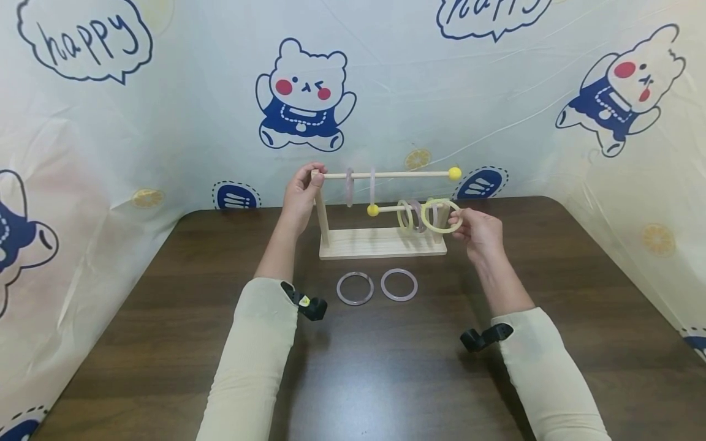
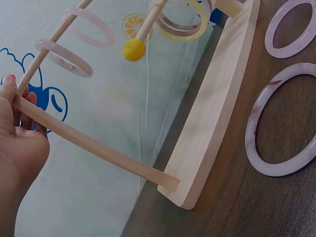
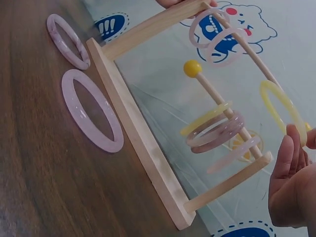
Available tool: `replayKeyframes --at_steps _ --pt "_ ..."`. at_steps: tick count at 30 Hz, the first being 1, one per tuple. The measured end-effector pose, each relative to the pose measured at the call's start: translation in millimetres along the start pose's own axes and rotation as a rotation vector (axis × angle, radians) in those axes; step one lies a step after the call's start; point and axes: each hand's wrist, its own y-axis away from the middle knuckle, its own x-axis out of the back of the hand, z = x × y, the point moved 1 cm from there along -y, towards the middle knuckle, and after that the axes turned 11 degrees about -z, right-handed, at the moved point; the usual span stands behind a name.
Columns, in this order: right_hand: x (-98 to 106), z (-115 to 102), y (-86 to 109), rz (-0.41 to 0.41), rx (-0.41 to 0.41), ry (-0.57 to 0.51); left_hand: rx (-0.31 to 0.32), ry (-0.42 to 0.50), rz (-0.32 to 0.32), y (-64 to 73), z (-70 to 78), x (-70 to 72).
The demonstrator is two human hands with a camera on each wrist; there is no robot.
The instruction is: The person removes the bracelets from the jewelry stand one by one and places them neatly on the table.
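Note:
A wooden bangle rack (image 1: pixel 380 245) with two rods stands on the table. My left hand (image 1: pixel 300 199) grips the top of its tall left post, where the upper rod (image 1: pixel 408 175) joins. Two pale bangles hang on that rod, towards the post. In my right hand (image 1: pixel 481 233) a yellow bangle (image 3: pixel 292 106) is pinched between thumb and fingers. It is in front of the rack's right end, below the upper rod's yellow ball tip (image 1: pixel 455 173) in the head view. The lower rod (image 3: pixel 210 88) carries another yellow bangle (image 3: pixel 205 120), a mauve bangle (image 3: pixel 229 132) and a pale pink one.
Two loose bangles lie flat on the brown table (image 1: pixel 386 367) in front of the rack: a marbled one (image 2: pixel 251 128) at left and a lilac one (image 3: pixel 81 116) at right. Behind the table hangs a printed curtain (image 1: pixel 397 92) with bears. Black wrist cameras sit on both sleeves.

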Motion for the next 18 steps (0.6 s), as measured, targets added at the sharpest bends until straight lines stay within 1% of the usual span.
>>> replayKeyframes --at_steps 5,13,18 --pt "2 1 1.6 -0.052 -0.031 0.045 -0.013 0.02 -0.004 0.7 0.0 -0.2" --pt "10 5 1.3 -0.122 -0.134 0.15 -0.019 0.04 -0.009 0.0 -2.0 1.0" --pt "13 5 4.0 -0.167 -0.165 0.217 -0.016 0.039 -0.009 0.9 -0.7 -0.1"
